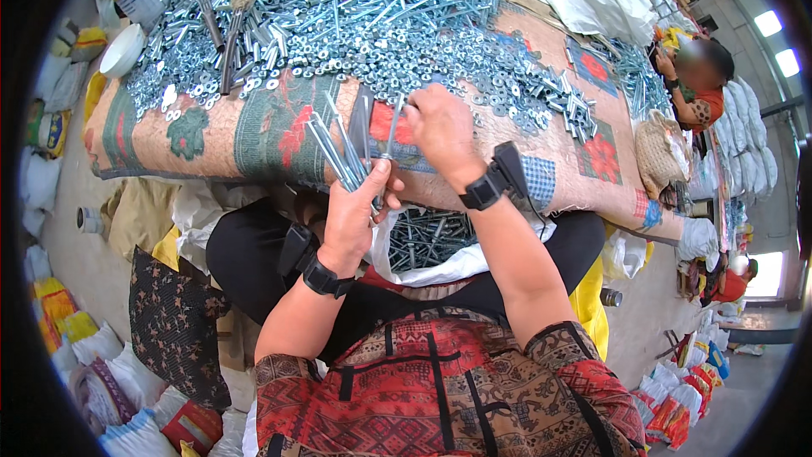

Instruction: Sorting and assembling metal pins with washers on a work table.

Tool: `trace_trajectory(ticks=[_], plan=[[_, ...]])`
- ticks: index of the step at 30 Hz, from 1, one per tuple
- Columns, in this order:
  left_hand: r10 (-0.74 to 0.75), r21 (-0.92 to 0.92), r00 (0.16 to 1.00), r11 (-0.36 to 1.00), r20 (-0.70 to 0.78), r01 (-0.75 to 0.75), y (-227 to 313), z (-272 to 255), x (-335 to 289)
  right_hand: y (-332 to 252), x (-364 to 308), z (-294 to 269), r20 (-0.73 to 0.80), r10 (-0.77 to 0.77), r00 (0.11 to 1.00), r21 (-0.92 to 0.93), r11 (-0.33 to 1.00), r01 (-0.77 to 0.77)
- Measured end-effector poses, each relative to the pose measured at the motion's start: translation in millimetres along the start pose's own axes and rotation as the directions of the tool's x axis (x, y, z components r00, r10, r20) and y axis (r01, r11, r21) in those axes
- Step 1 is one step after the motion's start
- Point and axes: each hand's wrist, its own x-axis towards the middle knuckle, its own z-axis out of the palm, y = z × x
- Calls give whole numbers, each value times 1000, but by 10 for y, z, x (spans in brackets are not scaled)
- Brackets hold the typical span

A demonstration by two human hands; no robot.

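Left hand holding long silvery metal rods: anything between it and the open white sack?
Nothing visible stands between the left hand, holding long silvery metal rods, and the open white sack below and to its right.

A loose, fanned bundle of slim, silvery metal rods [341, 156] is gripped in the left hand [357, 213], tips pointed upward and slightly leftward. A similar single rod [395, 125] is stood nearly upright by the right hand [443, 129].
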Motion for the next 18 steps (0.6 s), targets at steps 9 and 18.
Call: trace_trajectory(ticks=[9, 18], plan=[[-207, 87, 962, 977, 177, 194, -12, 10, 14, 425, -234, -568, 409, 195, 891, 881, 169, -442], [-276, 191, 937, 953, 214, 237, -48, 110, -10, 490, -481, -751, 319, 225, 921, 861, 338, -381]])
